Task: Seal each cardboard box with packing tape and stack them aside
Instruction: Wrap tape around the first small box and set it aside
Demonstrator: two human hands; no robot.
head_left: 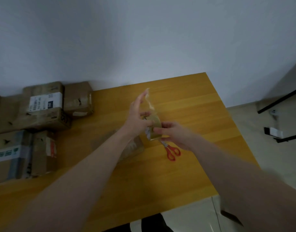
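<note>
While I hold it above the middle of the desk (185, 104), the roll of packing tape (154, 127) sits between my two hands, a brownish translucent ring raised just off the wood. My right hand (173, 136) grips the roll from its near right side, fingers curled round its rim. My left hand (138, 117) is on the roll's left, its fingers mostly straight and pointing up and away from me; a loose strip of clear tape (149, 101) rises from the roll along those fingertips. The picture is blurred, so I cannot tell whether my thumb and fingers pinch the strip or whether it merely sticks to them.

Just below the roll, partly under my right hand, red-handled scissors (172, 152) lie flat on the desk. Under my left forearm rests a small cardboard box (134, 147), dim and partly hidden.

Along the desk's left side stand more cardboard boxes: a large box with a white shipping label (43, 106), a smaller plain box (78, 98) touching its right side, and nearer me a box with green-printed tape (10, 156).
</note>
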